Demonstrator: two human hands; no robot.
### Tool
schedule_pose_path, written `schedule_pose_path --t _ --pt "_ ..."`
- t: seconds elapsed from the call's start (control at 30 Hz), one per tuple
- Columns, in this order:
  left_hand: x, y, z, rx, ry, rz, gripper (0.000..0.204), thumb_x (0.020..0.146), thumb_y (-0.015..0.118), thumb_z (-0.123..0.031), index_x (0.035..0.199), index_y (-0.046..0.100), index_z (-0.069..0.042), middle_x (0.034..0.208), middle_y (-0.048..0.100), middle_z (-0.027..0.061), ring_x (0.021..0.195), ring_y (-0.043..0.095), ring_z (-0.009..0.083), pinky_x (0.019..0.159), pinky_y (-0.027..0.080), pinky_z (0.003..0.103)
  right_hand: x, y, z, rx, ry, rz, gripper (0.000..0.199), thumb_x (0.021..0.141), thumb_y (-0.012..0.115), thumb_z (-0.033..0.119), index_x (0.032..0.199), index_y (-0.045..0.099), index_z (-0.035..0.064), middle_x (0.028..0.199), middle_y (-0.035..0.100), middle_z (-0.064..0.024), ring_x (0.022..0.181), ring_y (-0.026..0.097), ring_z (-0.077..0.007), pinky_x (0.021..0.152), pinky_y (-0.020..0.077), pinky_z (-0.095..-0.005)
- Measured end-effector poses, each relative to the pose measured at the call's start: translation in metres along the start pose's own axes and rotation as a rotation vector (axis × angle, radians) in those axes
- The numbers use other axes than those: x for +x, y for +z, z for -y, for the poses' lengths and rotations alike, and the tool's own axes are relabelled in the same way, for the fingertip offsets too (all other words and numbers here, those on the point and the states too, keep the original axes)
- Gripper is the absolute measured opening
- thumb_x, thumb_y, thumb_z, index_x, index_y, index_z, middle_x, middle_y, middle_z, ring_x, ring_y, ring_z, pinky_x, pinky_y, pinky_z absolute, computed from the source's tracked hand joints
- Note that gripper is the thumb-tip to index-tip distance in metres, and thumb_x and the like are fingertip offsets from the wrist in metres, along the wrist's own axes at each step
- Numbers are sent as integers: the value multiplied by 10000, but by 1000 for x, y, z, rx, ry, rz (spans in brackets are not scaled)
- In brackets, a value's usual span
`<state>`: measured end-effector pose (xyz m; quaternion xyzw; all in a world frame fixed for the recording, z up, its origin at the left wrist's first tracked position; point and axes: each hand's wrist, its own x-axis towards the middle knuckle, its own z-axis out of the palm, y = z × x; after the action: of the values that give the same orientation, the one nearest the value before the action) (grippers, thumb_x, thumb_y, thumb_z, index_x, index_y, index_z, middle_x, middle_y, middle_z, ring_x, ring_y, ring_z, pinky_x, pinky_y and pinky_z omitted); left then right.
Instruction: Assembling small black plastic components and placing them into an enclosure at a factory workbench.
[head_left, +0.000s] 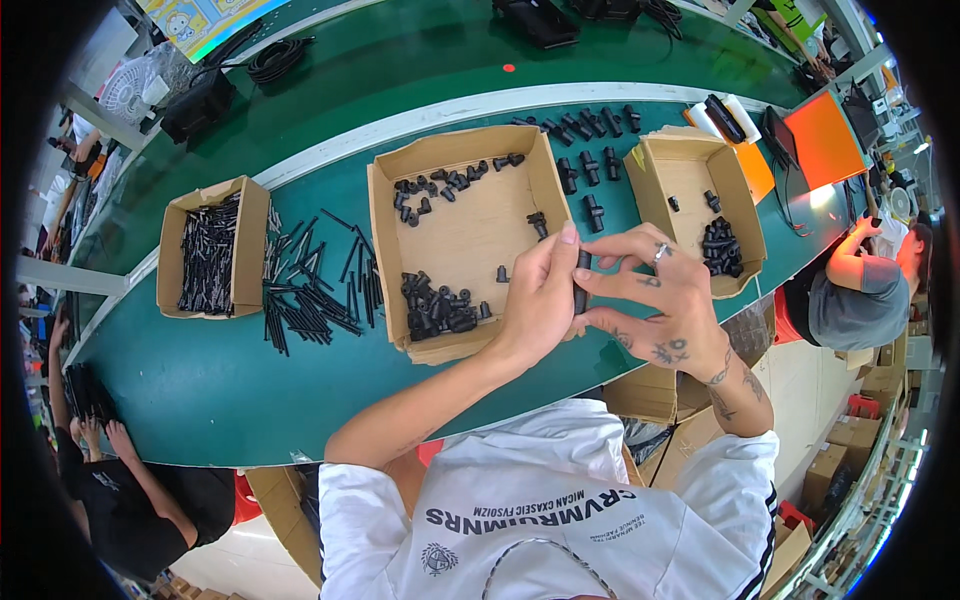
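Both of my hands are raised over the bench, closed on one small black cylindrical part (582,284). My left hand (538,295) wraps its near side, thumb pointing up. Fingertips and thumb of my right hand (655,285) pinch it from the right; a ring is on one finger. Much of the part is hidden by fingers. Behind my hands sits a wide cardboard box (470,235) with small black fittings (440,305) grouped at its near left and far side. Several black jointed fittings (590,168) stand in rows to the right of that box.
At the left, a cardboard box (250,245) holds many thin black rods (208,255); more loose rods (310,295) lie beside it. A smaller cardboard box (690,160) at the right contains black fittings. Co-workers sit at both sides. A pale rail (400,125) runs behind the green bench (180,380).
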<state>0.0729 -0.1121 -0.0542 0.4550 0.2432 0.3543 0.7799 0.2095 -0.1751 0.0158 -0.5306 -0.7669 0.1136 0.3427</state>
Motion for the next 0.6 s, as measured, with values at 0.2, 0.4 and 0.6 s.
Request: schedule_pose_path --t 0.2,0.4,0.6 --pt "-1 1 3 17 10 -35 477 1087 313 -351 907 598 -13 650 536 -9 475 456 32 396 357 214 2 0 0 -22 -48 13 463 544 853 28 992 741 57 1090 657 -104 784 591 -226 680 524 -326" --pt "1 -1 4 76 59 -61 475 1085 330 -354 873 591 -18 638 519 -18 497 448 31 420 353 218 3 1 -1 -32 -68 20 463 535 856 35 983 738 56 1093 654 -96 770 582 -212 678 513 -325" --pt "2 1 2 69 -14 -35 468 1080 352 -360 861 582 -17 636 518 -17 534 452 30 465 359 232 -2 2 -14 25 -71 -36 500 523 905 90 995 740 76 1009 674 -83 761 601 -207 635 519 -297"
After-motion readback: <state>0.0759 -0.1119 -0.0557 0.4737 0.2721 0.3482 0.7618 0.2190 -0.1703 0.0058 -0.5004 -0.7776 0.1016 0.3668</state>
